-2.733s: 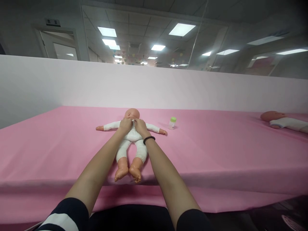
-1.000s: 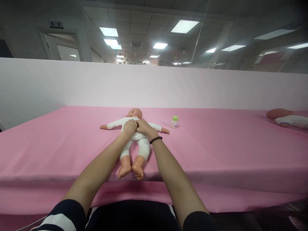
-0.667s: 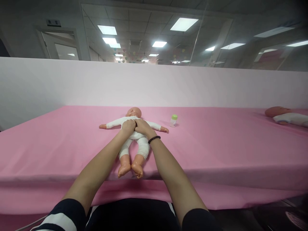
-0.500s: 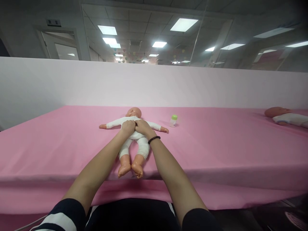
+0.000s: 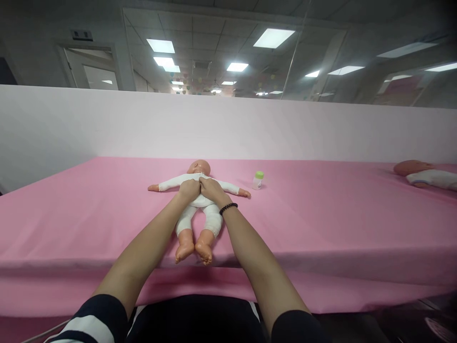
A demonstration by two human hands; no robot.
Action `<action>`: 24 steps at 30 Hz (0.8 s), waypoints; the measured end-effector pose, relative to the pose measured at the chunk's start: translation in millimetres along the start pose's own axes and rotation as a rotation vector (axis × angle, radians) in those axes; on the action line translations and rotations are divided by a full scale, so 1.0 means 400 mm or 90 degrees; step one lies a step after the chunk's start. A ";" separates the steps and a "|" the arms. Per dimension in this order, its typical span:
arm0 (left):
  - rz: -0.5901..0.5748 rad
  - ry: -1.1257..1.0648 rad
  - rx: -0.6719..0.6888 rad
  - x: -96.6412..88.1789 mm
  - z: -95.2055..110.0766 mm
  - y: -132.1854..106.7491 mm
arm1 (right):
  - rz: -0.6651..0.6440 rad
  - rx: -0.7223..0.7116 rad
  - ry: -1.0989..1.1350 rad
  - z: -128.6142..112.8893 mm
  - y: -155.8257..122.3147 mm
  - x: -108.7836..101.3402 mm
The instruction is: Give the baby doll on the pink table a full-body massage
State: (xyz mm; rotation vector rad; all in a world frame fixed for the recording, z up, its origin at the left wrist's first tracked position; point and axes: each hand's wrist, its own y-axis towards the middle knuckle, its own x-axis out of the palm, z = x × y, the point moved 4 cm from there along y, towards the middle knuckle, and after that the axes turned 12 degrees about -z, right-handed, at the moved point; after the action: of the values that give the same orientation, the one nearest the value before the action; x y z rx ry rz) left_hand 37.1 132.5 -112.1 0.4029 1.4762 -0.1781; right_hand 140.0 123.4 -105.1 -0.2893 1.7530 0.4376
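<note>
A baby doll (image 5: 213, 219) in a white outfit lies on its back, its arms spread wide and its bare feet towards me. On the front of its chest, my left hand (image 5: 190, 190) is closed with curled fingers at the white top (image 5: 174, 182). Right beside it my right hand (image 5: 211, 188), with a dark beaded bracelet at the wrist, is closed on the same cloth. Thumbs and fingertips meet near the middle of the chest; my hands hide the exact spot they pinch.
The doll lies on a pink-covered padded table (image 5: 321, 214). Right of its hand stands a small clear bottle (image 5: 257, 181) with a green cap. A second doll (image 5: 414, 167) lies at the far right. A white low wall (image 5: 228, 124) with glass above runs along the back.
My hands stay on the doll's chest with only a tiny shift of the fingers. The view has moved very slightly; the doll and bottle lie as before.
</note>
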 end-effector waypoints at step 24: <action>-0.065 -0.032 -0.006 -0.020 -0.002 -0.009 | 0.026 0.036 0.106 0.036 0.025 0.005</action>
State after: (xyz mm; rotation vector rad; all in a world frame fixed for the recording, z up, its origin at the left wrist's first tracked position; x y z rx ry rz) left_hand 34.4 128.4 -104.6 0.3129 1.4481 -0.2612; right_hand 147.9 138.8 -108.4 -0.2561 1.9341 0.4006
